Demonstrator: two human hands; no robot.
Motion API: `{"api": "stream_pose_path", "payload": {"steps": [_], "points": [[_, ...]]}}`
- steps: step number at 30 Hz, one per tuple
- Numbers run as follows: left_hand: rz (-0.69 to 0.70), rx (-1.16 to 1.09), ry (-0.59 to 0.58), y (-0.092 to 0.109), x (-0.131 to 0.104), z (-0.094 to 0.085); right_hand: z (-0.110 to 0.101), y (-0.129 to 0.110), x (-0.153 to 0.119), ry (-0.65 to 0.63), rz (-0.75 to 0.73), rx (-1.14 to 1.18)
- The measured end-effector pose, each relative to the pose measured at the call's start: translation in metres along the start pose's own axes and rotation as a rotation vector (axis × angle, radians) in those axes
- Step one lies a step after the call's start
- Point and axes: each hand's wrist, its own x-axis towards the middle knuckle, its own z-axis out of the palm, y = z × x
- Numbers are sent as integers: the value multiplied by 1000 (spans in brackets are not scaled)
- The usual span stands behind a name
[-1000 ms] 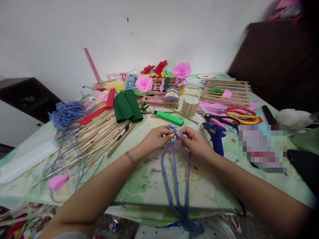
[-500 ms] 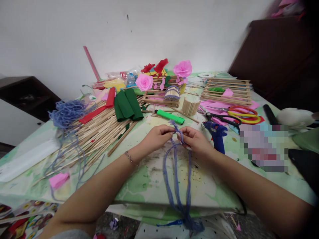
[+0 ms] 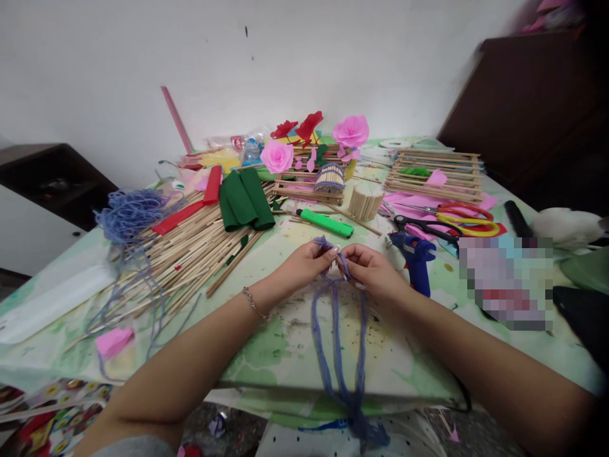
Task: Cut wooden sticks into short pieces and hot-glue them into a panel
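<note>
left hand (image 3: 304, 265) and right hand (image 3: 368, 274) close together near the middle of the table (image 3: 266, 346), fingertips almost meeting, both pinching the top of a bundle of blue yarn (image 3: 339, 336). short frayed end of the yarn poking up between the thumbs; long strands running down toward the near edge of the table and hanging over it in a loop. thin bracelet (image 3: 252, 303) on the left wrist.

just right of the right hand, a blue glue gun (image 3: 415, 254), standing on the table. beyond the hands, a green box cutter (image 3: 327, 223) lying flat, with a small bundle of short sticks (image 3: 364, 202) upright behind it. black-handled scissors (image 3: 423, 227) and red-and-yellow scissors (image 3: 464, 219) farther right, on pink paper. to the left, a wide spread of long wooden sticks (image 3: 190, 254), folded green paper (image 3: 245, 202) resting on them, and a loose heap of more blue yarn at the far left. pink paper flowers (image 3: 277, 156) and stick frames (image 3: 435, 174) at the back of the table. small pink scrap (image 3: 113, 343) near the left front edge.
</note>
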Motion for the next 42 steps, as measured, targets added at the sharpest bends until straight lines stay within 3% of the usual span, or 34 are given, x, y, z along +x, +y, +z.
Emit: {"api": "stream_pose_path", "payload": {"steps": [8, 14, 21, 29, 36, 42], "points": [[-9, 329, -12, -2, 2, -2, 2, 7, -1, 29, -63, -121], [55, 250, 92, -4, 3, 3, -1, 4, 1, -47, -6, -196], [58, 200, 104, -12, 6, 2, -3, 0, -2, -132, 61, -411], [44, 217, 75, -15, 8, -4, 0, 2, -8, 28, -31, -711], [-3, 247, -7, -11, 4, 4, 1, 6, -6, 160, -70, -828], [21, 229, 73, -10, 0, 13, 0, 3, -6, 228, -54, -929]]}}
